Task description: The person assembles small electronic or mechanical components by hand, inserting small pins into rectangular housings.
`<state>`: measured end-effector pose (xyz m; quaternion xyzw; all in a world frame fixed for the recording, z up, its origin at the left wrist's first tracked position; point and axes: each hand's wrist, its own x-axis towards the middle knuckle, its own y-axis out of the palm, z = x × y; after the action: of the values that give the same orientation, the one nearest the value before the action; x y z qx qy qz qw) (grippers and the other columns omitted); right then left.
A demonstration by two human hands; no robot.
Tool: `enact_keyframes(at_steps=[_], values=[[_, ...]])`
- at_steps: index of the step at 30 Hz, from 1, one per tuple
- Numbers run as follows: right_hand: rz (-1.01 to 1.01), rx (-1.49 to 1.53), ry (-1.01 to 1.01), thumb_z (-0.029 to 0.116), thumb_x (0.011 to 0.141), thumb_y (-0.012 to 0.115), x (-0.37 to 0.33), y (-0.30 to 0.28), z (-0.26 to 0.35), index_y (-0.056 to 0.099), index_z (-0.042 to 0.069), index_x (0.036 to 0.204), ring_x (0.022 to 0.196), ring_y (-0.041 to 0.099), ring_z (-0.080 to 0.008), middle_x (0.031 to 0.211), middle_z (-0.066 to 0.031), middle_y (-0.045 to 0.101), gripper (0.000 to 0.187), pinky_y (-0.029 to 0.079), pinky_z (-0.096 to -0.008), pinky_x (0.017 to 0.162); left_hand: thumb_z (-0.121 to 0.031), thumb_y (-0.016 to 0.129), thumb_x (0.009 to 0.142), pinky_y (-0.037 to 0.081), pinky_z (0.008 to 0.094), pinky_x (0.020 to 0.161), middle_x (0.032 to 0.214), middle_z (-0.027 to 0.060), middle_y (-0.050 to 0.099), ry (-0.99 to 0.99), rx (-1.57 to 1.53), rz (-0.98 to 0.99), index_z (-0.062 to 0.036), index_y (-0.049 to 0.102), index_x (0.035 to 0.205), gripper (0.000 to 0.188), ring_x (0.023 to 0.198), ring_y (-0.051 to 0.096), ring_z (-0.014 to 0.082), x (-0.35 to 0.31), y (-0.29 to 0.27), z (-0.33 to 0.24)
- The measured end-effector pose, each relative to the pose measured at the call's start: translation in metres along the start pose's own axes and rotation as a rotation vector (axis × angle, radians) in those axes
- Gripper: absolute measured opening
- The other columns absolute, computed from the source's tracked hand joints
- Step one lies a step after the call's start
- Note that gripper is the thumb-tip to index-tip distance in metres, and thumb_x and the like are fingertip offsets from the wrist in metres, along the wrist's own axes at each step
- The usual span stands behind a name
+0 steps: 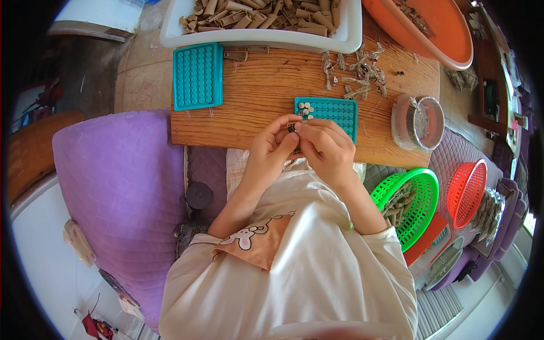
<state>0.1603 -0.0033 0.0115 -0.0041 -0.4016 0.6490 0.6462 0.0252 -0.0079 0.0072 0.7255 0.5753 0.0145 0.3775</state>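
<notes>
Both hands meet at the table's near edge over a small dark part with pale spots point(292, 128), its exact kind too small to make out. My left hand point(267, 148) pinches it between thumb and fingers. The fingers of my right hand point(330, 148) close on its right side, hiding some of it. Just beyond the hands lies a teal tray with round hollows point(337, 106). Several small white discs point(306, 107) sit at its left end. Below the fingers, a bit more of something dark shows.
A second teal tray point(198, 76) lies at the table's left. Behind stands a white bin point(260, 44) of tan plastic shells. Wired parts point(365, 71) lie loose at the right, near a clear tub point(403, 122) and an orange basin point(442, 34). A green basket point(422, 218) stands beside my right arm.
</notes>
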Motion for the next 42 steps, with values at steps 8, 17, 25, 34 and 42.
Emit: enact_keyframes(at_steps=[8, 17, 25, 34, 42], values=[[0.072, -0.059, 0.416, -0.002, 0.067, 0.061, -0.030, -0.023, -0.027, 0.058, 0.003, 0.089, 0.073, 0.058, -0.0232, 0.082, -0.0095, 0.060, 0.023, 0.048, -0.0302, 0.062, -0.003, 0.037, 0.084, 0.047, 0.0218, 0.064, 0.091, 0.0105, 0.056, -0.023, 0.103, -0.057, -0.0017, 0.045, 0.107, 0.024, 0.077, 0.058, 0.0135, -0.005, -0.010, 0.004], [0.165, -0.281, 0.231, 0.000, 0.067, 0.062, -0.049, -0.016, -0.033, 0.058, 0.004, 0.083, 0.064, 0.057, -0.0202, 0.071, -0.0068, 0.059, 0.017, 0.046, -0.0294, 0.054, -0.007, 0.038, 0.086, 0.048, 0.0237, 0.067, 0.095, 0.0123, 0.056, -0.040, 0.120, -0.047, -0.0017, 0.044, 0.108, 0.024, 0.077, 0.059, 0.0152, -0.008, -0.011, 0.005], [-0.092, -0.080, 0.063, -0.005, 0.063, 0.061, -0.026, -0.004, 0.012, 0.057, 0.001, 0.079, 0.067, 0.059, -0.0202, 0.075, -0.0077, 0.061, 0.018, 0.048, -0.0276, 0.057, -0.006, 0.043, 0.086, 0.047, 0.0214, 0.069, 0.093, 0.0064, 0.056, -0.082, 0.166, 0.098, -0.0006, 0.043, 0.110, 0.024, 0.081, 0.056, 0.0092, -0.017, 0.002, 0.004], [-0.020, 0.066, 0.499, 0.000, 0.068, 0.061, -0.041, -0.012, -0.005, 0.055, 0.001, 0.088, 0.075, 0.057, -0.0246, 0.082, -0.0102, 0.060, 0.020, 0.046, -0.0330, 0.064, -0.005, 0.037, 0.085, 0.045, 0.0197, 0.067, 0.089, 0.0065, 0.057, -0.104, 0.181, -0.019, -0.0016, 0.046, 0.104, 0.021, 0.078, 0.056, 0.0089, -0.016, -0.012, 0.003], [0.169, -0.362, 0.392, 0.002, 0.069, 0.063, -0.061, -0.001, -0.032, 0.053, 0.003, 0.090, 0.072, 0.056, -0.0248, 0.080, -0.0096, 0.059, 0.023, 0.046, -0.0314, 0.061, -0.007, 0.038, 0.085, 0.045, 0.0206, 0.067, 0.088, 0.0087, 0.057, -0.033, 0.195, -0.006, -0.0015, 0.046, 0.104, 0.021, 0.078, 0.057, 0.0110, -0.014, -0.016, 0.001]])
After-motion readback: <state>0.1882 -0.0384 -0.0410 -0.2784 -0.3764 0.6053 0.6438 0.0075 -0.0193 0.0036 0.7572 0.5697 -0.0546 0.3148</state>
